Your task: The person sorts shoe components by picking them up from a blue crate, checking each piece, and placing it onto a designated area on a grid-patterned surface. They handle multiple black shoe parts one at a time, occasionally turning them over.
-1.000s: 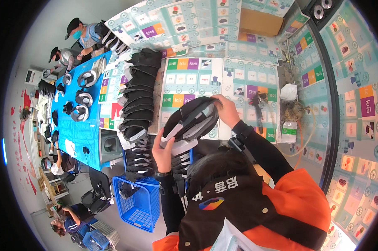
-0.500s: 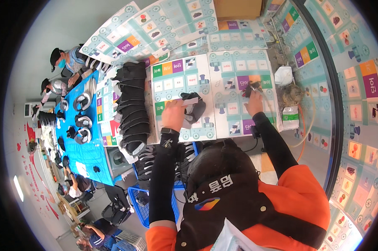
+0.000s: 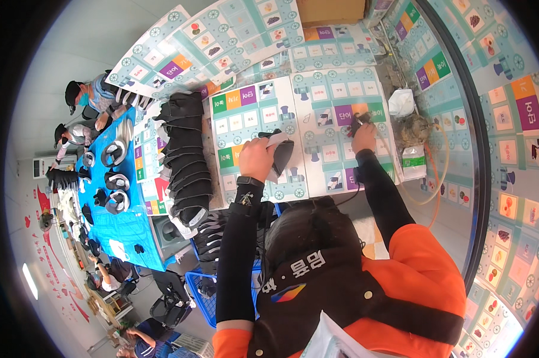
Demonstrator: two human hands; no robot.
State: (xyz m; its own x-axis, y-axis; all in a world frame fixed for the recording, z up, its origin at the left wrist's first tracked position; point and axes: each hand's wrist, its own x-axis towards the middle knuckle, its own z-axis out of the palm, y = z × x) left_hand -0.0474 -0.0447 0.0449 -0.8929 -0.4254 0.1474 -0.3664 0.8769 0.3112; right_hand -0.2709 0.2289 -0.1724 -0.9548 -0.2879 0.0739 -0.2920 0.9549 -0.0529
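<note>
My left hand is closed on the near-left edge of a curved black and grey piece, which looks like a shoe upper. A pale grey strip of it shows beside my fingers. The piece rests over the left of two printed boards. To the right, my right hand reaches over the other board. Its fingers are bent at a small, dark, ragged-looking thing, too unclear to name. A long row of stacked black uppers lies just left of the boards.
On the right stand a white bag, a bundle of brownish fibre and a white-green packet, with hoses nearby. A blue-covered table with more pieces stretches left, people beside it. A blue basket sits below.
My left hand has shifted slightly over the black and grey piece, which has turned and shows more of its dark side. My right hand has moved up slightly toward the small dark thing.
</note>
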